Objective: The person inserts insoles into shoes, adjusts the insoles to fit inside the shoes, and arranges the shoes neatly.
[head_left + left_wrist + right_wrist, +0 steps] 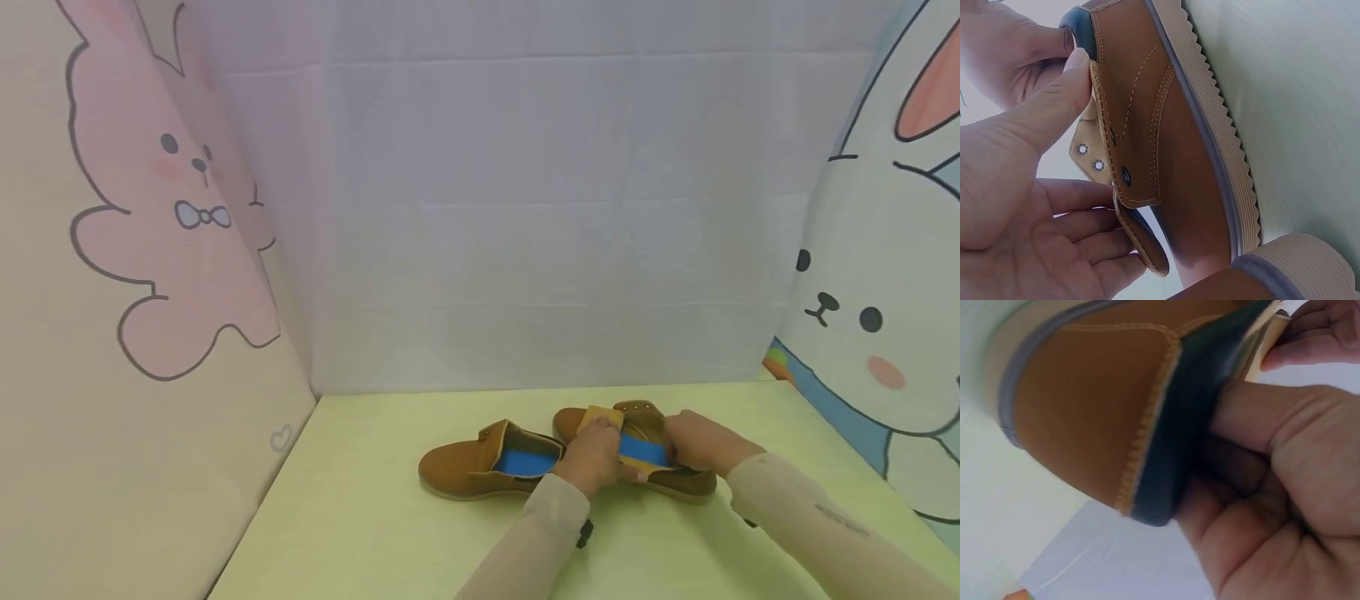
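Two brown shoes lie side by side on the table. Both of my hands are at the right shoe (693, 486), which has a blue insole (643, 450) inside. My left hand (592, 458) holds it at the front of the opening. There its thumb presses the edge of the eyelet flap (1135, 144), while the other fingers are behind the folded-out tongue (1150, 253). At the heel, my right hand (693, 442) grips with curled thumb and fingers reaching inside the dark padded collar (1191, 412); their tips are hidden.
The left shoe (453, 468), also with a blue insole, stands right beside, its toe pointing left. Under both shoes is a pale yellow-green table (360, 533). A white cloth (480, 208) hangs behind, and cartoon rabbit panels flank the table.
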The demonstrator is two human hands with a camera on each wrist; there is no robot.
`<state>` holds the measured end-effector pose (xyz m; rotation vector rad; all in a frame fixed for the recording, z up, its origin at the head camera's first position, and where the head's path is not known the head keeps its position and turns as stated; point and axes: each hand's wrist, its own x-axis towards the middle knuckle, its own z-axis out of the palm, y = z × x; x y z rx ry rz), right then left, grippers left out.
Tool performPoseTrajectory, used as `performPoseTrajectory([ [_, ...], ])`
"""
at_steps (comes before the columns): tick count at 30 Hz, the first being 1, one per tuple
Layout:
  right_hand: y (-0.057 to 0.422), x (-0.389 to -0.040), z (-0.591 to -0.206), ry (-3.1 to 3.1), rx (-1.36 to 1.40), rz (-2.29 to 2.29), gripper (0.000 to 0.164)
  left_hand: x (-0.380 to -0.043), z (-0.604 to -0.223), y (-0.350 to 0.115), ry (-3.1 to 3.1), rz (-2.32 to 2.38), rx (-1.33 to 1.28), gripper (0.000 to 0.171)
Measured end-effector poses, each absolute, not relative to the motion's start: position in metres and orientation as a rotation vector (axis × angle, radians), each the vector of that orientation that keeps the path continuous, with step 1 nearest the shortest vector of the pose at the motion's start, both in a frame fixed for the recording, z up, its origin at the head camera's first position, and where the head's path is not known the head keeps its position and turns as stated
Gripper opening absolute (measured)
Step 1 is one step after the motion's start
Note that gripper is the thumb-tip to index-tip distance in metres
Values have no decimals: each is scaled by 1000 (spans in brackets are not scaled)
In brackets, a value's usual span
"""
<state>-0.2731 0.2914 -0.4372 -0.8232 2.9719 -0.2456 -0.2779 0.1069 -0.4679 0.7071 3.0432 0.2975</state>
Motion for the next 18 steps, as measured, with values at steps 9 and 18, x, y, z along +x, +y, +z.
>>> performPoseTrajectory([
  [9, 281, -266, -429, 3053, -706, -139, 18, -281, -469, 108, 3043, 279, 712, 58],
  [18, 280, -269, -432, 2973, -622, -121, 17, -280, -470, 109, 3033, 282, 707, 59],
])
